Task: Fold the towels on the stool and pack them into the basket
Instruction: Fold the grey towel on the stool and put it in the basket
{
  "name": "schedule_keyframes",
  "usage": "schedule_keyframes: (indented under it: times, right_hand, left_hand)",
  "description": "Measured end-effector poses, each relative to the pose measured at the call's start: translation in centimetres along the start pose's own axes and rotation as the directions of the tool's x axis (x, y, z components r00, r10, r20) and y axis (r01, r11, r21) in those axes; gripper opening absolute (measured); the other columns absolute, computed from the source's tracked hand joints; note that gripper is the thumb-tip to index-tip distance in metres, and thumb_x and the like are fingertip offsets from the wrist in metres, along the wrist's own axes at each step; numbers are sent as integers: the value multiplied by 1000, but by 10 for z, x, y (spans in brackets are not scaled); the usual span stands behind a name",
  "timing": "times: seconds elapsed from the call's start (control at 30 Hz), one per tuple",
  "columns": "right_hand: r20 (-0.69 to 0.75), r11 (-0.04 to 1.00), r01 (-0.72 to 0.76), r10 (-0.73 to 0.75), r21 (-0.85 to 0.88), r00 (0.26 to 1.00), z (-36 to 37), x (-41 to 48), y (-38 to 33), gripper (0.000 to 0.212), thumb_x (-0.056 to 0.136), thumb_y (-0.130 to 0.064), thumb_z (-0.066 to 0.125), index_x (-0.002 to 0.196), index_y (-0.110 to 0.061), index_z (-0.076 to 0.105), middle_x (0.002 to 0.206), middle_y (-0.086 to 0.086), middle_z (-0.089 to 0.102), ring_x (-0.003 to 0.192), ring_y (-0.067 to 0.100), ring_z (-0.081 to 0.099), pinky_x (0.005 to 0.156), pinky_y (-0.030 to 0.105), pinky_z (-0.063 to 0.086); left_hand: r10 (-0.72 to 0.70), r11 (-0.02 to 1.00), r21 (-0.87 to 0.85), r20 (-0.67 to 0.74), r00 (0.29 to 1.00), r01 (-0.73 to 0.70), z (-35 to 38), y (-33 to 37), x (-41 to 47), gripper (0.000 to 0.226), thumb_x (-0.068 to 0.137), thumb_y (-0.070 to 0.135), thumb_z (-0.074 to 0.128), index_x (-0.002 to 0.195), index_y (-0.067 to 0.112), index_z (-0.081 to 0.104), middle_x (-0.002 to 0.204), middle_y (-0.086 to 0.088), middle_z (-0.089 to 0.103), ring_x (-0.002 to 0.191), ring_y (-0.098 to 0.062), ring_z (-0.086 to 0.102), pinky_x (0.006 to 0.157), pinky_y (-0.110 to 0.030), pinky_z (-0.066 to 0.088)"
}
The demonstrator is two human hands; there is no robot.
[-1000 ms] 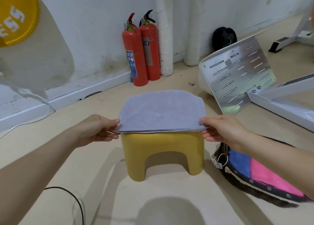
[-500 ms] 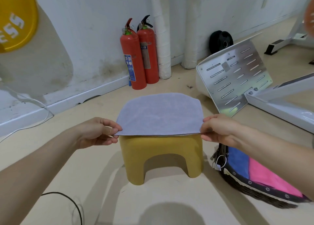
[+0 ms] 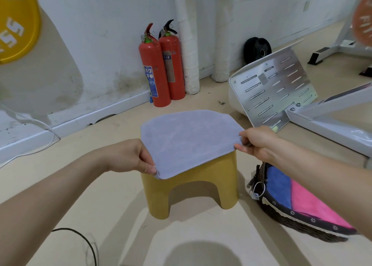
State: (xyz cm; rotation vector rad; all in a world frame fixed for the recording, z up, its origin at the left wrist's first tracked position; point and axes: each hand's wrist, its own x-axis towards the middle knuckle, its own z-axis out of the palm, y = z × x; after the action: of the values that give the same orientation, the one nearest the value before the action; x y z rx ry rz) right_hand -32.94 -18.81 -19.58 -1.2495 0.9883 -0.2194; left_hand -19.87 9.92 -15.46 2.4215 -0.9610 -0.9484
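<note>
Grey towel point(image 3: 189, 141) lies spread flat over the top of the yellow stool point(image 3: 193, 187), covering the whole seat; only the stool's front face and legs show below it.

Left hand point(image 3: 130, 157): fingers point(image 3: 150, 168) pinched together on the towel's near-left corner, which hangs just past the stool edge. Thumb on top, the other fingers underneath; the cloth curls slightly at the pinch.

Right hand point(image 3: 259, 143): fingers point(image 3: 240, 146) clamped on the near-right corner, thumb above, the rest below. That corner sits higher in the view than the left one, so the near edge runs diagonally from the left fingers up to the right fingers. Cannot tell if the corner is lifted clear of the seat.

Far edge of the towel, away from both sets of fingers, is rounded and rests on the stool.

Basket point(image 3: 281, 215) is on the floor point(image 3: 112, 205), just beside the stool, below and outboard of the right fingers, partly hidden by the right forearm. Dark woven rim with patterned trim. A blue towel point(image 3: 278, 189) and a pink towel point(image 3: 314, 207) lie inside it side by side, touching.

Beyond the fingers, against the wall: two red fire extinguishers point(image 3: 161, 68). A perforated metal plate point(image 3: 275, 88) leans on the floor past the right fingers. A black cable point(image 3: 80, 239) lies on the floor, near side of the left forearm.
</note>
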Motion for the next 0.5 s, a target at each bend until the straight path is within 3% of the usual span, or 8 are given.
schedule_keyframes:
  times: [0.07, 0.13, 0.23, 0.3, 0.37, 0.43, 0.5]
  right_hand:
    - [-18, 1000, 6, -6, -3, 1000, -1, 0, -1, 10, 87, 10, 51, 81, 2, 52, 79, 11, 46, 57, 24, 55, 37, 22, 52]
    - [-35, 999, 24, -23, 22, 999, 1, -3, -4, 11, 85, 13, 49, 85, 3, 53, 80, 12, 48, 56, 26, 56, 38, 23, 52]
    - [-40, 988, 125, -122, 86, 992, 7, -13, -15, 28, 82, 16, 48, 105, 0, 53, 85, 11, 47, 57, 21, 54, 54, 31, 60]
    - [-11, 963, 268, -268, 32, 963, 14, -25, -25, 39, 81, 14, 50, 115, -3, 52, 84, 9, 48, 56, 19, 53, 68, 37, 59]
    - [94, 902, 427, -421, -60, 902, 23, -44, -35, 42, 79, 14, 51, 117, -5, 55, 73, 3, 48, 53, 17, 53, 76, 44, 57]
    - [244, 829, 551, -517, -96, 820, 34, -64, -43, 41, 77, 14, 54, 112, -7, 58, 59, -2, 47, 55, 17, 54, 76, 45, 57]
    - [366, 785, 615, -551, -79, 750, 44, -80, -45, 35, 77, 15, 58, 102, -10, 61, 57, -1, 51, 59, 20, 59, 73, 42, 60]
  left_hand:
    - [50, 994, 100, 33, 998, -53, 8, 12, 1, 23, 76, 22, 79, 61, 38, 74, 67, 23, 62, 65, 5, 56, 65, -11, 42]
    - [120, 982, 140, 46, 992, -126, 14, 21, 3, 16, 73, 22, 81, 65, 34, 75, 78, 20, 61, 73, 4, 57, 67, -12, 43]
    - [212, 976, 42, 14, 977, -212, 16, 32, 5, 9, 77, 16, 78, 71, 23, 78, 92, 13, 72, 89, -2, 66, 80, -18, 50]
    - [246, 957, -130, -120, 962, -260, 14, 43, 4, 6, 80, 12, 75, 78, 17, 78, 86, 4, 76, 86, -8, 69, 82, -23, 54]
    - [258, 904, -259, -304, 917, -341, 9, 55, 4, 12, 82, 9, 72, 81, 19, 78, 84, 6, 76, 82, -2, 68, 76, -16, 52]
    - [303, 872, -234, -434, 849, -430, 3, 66, 4, 17, 85, 10, 68, 85, 24, 77, 86, 8, 75, 84, 2, 65, 76, -12, 47]
    - [357, 848, -185, -494, 793, -497, 0, 77, 3, 18, 88, 11, 64, 88, 24, 77, 87, 7, 75, 88, -2, 64, 82, -17, 47]
